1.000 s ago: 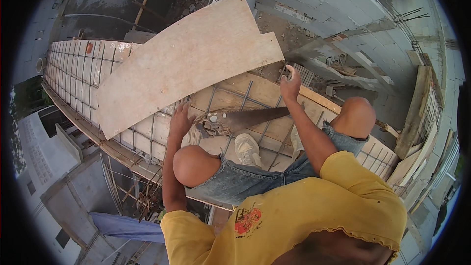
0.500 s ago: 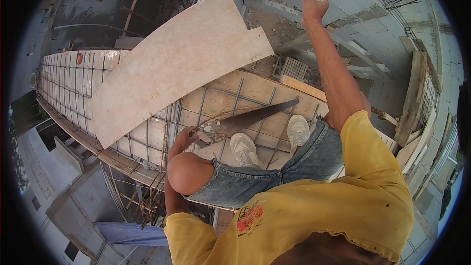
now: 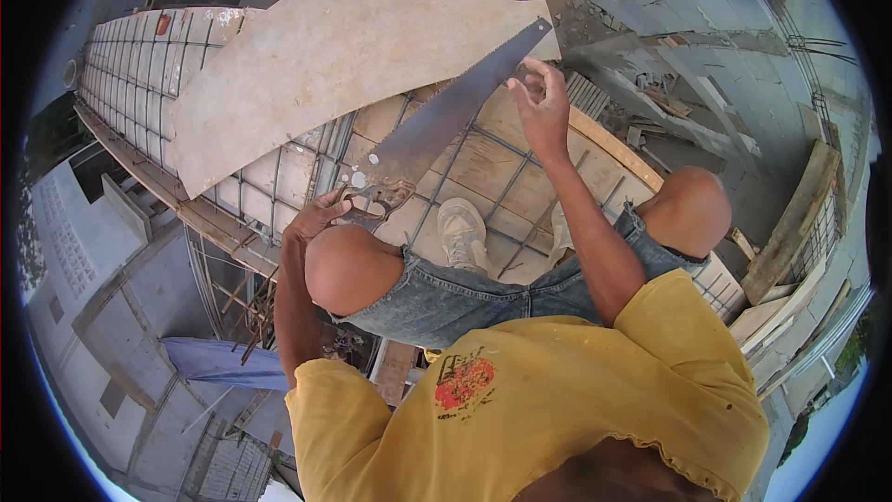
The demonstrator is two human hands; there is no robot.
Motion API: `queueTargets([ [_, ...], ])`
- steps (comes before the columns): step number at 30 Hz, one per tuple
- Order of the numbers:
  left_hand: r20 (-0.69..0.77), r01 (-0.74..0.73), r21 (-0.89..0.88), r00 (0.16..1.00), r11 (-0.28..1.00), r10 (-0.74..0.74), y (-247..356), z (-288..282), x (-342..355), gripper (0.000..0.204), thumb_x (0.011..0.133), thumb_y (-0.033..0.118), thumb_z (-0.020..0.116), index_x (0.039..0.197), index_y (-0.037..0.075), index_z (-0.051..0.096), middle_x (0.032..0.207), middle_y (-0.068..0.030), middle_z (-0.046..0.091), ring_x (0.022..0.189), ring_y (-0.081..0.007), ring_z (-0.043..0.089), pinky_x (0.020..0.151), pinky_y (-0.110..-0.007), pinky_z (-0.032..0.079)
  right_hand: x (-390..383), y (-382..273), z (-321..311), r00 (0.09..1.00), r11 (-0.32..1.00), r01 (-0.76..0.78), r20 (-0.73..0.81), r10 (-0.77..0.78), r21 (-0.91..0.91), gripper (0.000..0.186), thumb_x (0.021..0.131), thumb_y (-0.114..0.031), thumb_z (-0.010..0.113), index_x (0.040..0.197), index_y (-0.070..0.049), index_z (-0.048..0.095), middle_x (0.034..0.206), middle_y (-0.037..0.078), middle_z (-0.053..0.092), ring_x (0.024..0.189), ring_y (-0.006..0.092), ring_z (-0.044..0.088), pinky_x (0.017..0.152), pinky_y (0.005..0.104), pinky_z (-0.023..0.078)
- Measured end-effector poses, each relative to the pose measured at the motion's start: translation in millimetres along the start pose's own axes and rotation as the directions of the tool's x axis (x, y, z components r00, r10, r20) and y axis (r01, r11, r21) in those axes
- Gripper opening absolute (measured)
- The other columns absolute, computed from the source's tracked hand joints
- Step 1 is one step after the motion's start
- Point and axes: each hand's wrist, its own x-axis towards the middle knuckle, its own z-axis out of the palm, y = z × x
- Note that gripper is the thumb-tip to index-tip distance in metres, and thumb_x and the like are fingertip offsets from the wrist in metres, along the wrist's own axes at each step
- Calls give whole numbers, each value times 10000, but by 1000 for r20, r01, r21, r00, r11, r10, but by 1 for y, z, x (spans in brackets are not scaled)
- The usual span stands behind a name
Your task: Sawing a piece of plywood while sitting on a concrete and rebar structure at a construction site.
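Holding the handle (image 3: 379, 197), the left grip (image 3: 321, 212) is clamped on the handsaw (image 3: 437, 125), above the rebar grid (image 3: 509, 188); the right grip (image 3: 542, 110) stands apart beside the blade (image 3: 476, 91). It should handle light and springy, safest taken by the handle.

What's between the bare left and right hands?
Head view: from left hand to right hand come the grey steel handsaw, then dark steel-rod grid over pale wooden boards.
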Motion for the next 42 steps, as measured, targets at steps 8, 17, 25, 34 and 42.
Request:
queueTargets([
  [8,28,42,-126,999,991,-39,-7,37,-6,338,933,191,699,1237,65,623,1074,-21,688,961,-129,635,848,-315,519,-139,13,84,493,744,-665,786,372,66,883,796,-471,794,1445,-30,390,1283,162,557,1081,231,594,853,354,540],
  [17,-189,-135,134,969,982,159,-32,-34,10,343,987,300,612,1245,74,627,878,11,645,667,-62,555,563,-205,448,-157,13,131,561,797,-593,771,302,119,502,903,-387,704,1222,-14,601,1155,121,652,1031,223,623,871,359,514],
  [25,-664,426,647,723,633,192,-85,-126,17,815,804,271,790,1498,176,374,1298,-150,540,1108,-316,551,860,-450,488,-56,-30,-32,941,951,-306,136,309,-44,326,950,-313,630,1003,9,632,768,89,719,677,184,685,646,317,512],
  [34,-141,-199,943,487,267,862,136,1,141,853,824,505,730,1526,247,320,1573,-211,275,1411,-475,289,1024,-743,287,-22,-110,-127,969,921,-248,-91,231,-300,320,879,-200,693,1093,17,594,880,89,653,731,144,608,719,306,506],
  [42,-231,-18,950,633,313,739,168,117,197,1049,719,725,704,1559,304,238,1643,-179,16,1441,-580,-10,989,-847,134,-72,-133,-119,971,966,-60,-240,-3,-252,277,901,-124,654,1131,6,567,883,91,616,824,160,579,767,310,475],
])
